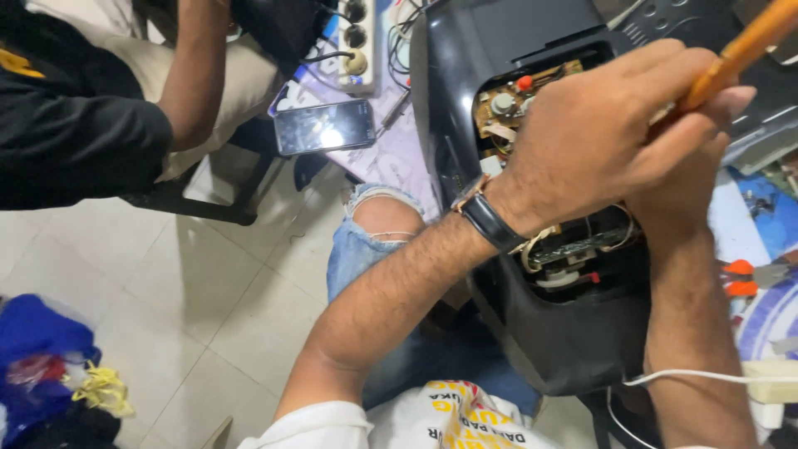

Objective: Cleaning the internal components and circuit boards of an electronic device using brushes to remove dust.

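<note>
Black appliance housing (465, 100) lies opened across the person's lap and the counter (399, 158) edge, inner circuit board (499, 104) exposed at the top of the cavity. Step in hand, as judged: probing or loosening something inside the shell.

Left hand (598, 141) lies over the opening, grip clenched around an orange-handled tool (731, 54) together with the right hand (706, 125), which sits mostly behind it (right grip only partly visible; it appears wrapped on the same handle). Tool tip hidden inside the cavity.

Next move likely calls for steady downward pressure without slipping onto the wiring (540, 241).

Nearby: another person's arm (195, 75), power strip (356, 41), phone (324, 126), orange-handled pliers (740, 278).
</note>
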